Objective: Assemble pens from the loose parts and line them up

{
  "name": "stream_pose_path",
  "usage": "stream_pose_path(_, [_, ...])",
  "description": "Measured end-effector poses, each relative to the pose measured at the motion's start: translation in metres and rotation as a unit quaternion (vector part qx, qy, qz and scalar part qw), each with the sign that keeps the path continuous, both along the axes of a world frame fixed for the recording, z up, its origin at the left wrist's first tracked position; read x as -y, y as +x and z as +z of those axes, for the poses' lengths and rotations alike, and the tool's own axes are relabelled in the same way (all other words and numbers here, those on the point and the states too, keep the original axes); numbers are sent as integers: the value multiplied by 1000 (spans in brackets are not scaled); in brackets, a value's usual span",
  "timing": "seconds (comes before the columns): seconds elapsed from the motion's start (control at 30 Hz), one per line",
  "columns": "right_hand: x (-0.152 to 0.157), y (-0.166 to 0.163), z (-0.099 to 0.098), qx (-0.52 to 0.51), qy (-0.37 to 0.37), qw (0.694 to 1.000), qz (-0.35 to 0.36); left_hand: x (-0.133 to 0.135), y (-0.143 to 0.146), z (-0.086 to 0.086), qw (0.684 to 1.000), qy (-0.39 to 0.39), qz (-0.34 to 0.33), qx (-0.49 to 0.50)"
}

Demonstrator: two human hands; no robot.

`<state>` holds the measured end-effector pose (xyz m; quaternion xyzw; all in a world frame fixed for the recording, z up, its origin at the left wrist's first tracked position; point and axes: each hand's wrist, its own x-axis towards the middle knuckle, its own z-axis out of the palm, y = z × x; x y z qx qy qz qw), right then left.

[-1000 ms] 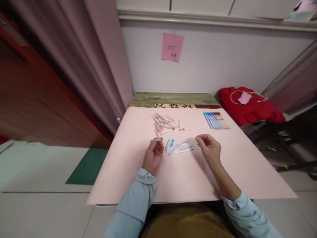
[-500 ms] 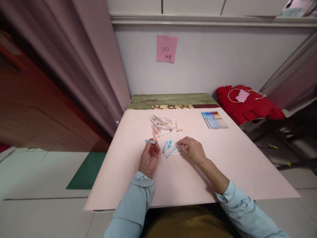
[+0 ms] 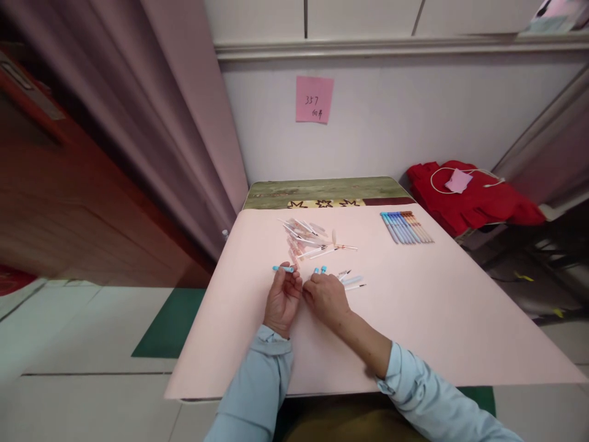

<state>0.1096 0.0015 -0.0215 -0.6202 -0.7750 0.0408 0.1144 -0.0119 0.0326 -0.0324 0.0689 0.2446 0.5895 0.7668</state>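
My left hand (image 3: pixel 281 302) is closed, with a short blue pen part (image 3: pixel 282 269) pinched between thumb and fingers just above the table. My right hand (image 3: pixel 327 299) lies low over the tabletop close to it, fingers bent down and together; whatever they grip is hidden from me. Small blue pen pieces (image 3: pixel 323 269) show just beyond its knuckles. To its right are a pale clear pen barrel (image 3: pixel 353 280) and a white refill with a dark tip (image 3: pixel 355 286). Farther back lies a loose pile of clear and pinkish pen parts and white refills (image 3: pixel 306 238).
A row of assembled pens (image 3: pixel 407 228), blue through brown, lies at the back right of the pink-covered table (image 3: pixel 414 331). Red cloth (image 3: pixel 473 202) with a white cable sits beyond the right edge. A pink note (image 3: pixel 314 99) hangs on the wall.
My right hand has moved left, from the barrels and refills toward my left hand, and now covers where a blue pen piece lay. My left hand still holds its blue part. The view has shifted slightly.
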Motion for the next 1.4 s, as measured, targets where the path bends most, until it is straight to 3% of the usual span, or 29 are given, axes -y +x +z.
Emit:
stream_pose_path(0.2, [5,4,-1,-33,42,998,-21,-1,-1,2,1000,-16,16,6])
stream_pose_path(0.33, [10,33,7,-195,81,970,-117,2,4,3,999,-37,0,-4])
stream_pose_path(0.43, [12,52,9,-400,41,902,-158,5,9,3,997,-67,-19,-10])
stream_pose_path(0.53, [14,55,9,-613,-11,775,-154,8,11,5,993,-105,-51,18])
stream_pose_path(0.6, [16,50,9,-690,-42,705,-160,10,9,6,990,-113,-79,44])
stream_pose_path(0.7, [20,42,13,-730,-81,657,-170,12,5,7,987,-102,-107,64])
stream_pose_path(1.1, [31,30,32,-753,-85,635,-150,15,4,2,979,-100,-153,90])
stream_pose_path(1.3, [35,28,34,-707,-19,696,-124,16,10,2,988,-74,-128,32])
stream_pose_path(1.4, [33,40,28,-704,23,694,-150,15,13,1,996,-50,-80,-1])
